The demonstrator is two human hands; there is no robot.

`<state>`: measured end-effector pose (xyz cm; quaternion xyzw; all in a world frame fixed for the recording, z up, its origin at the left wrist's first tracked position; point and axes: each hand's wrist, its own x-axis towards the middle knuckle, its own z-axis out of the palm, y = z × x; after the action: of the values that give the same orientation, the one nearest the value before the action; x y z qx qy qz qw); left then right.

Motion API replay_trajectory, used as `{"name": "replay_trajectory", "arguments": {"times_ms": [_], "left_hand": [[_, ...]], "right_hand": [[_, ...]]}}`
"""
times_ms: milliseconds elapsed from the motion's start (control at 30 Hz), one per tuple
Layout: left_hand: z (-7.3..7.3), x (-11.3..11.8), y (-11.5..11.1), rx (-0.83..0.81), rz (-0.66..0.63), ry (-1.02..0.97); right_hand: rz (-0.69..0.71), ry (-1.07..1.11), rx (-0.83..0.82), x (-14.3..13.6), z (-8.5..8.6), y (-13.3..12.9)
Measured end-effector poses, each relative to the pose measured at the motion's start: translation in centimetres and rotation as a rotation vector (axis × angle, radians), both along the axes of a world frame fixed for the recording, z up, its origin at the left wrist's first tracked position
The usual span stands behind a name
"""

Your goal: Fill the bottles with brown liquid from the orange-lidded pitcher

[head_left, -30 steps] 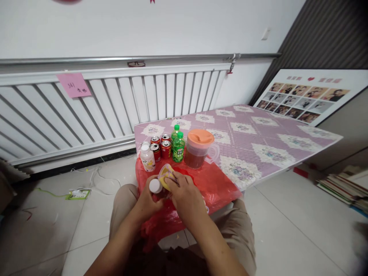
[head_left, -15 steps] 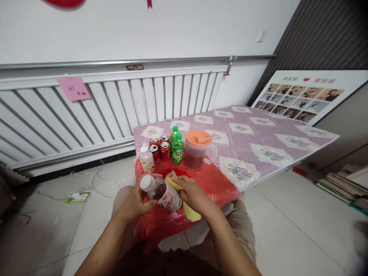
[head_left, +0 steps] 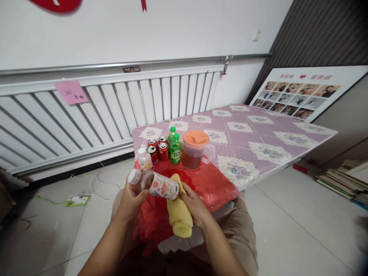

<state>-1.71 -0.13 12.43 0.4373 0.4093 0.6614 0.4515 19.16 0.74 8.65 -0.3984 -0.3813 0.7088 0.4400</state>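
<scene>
Bare hands are meeting above a red plastic sheet (head_left: pixel 214 184), the left hand (head_left: pixel 130 201) grasping a white-capped bottle with a floral label (head_left: pixel 163 186) around its capped end, the right hand (head_left: pixel 194 203) clutching a bunched yellow cloth (head_left: pixel 180 216) beside the bottle's base. Held off the sheet, the bottle is spanning the gap between the hands, its long axis running crosswise from the cap at the person's left to the base at the right, the base lying slightly nearer the body. That base is facing the right hand, the nearer of the two, and is apparently touching the cloth. Just beyond, another white-capped bottle (head_left: pixel 145 159), four red drink cans (head_left: pixel 163 151), two green-capped bottles (head_left: pixel 175 153) and an orange-lidded pitcher (head_left: pixel 192 158) of brown liquid are standing grouped on the flower-patterned purple tablecloth (head_left: pixel 253 136).
</scene>
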Motion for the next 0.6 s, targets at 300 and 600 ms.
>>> {"name": "replay_trajectory", "arguments": {"times_ms": [300,600], "left_hand": [[-1.0,0.3,1.0,0.026,0.024,0.02],[0.6,1.2,0.7,-0.04,-0.03,-0.072]], "right_hand": [[-0.134,-0.235,0.102,1.4,0.2,-1.4],[-0.09,-0.061,-0.023,1.3,0.6,-1.3]]}}
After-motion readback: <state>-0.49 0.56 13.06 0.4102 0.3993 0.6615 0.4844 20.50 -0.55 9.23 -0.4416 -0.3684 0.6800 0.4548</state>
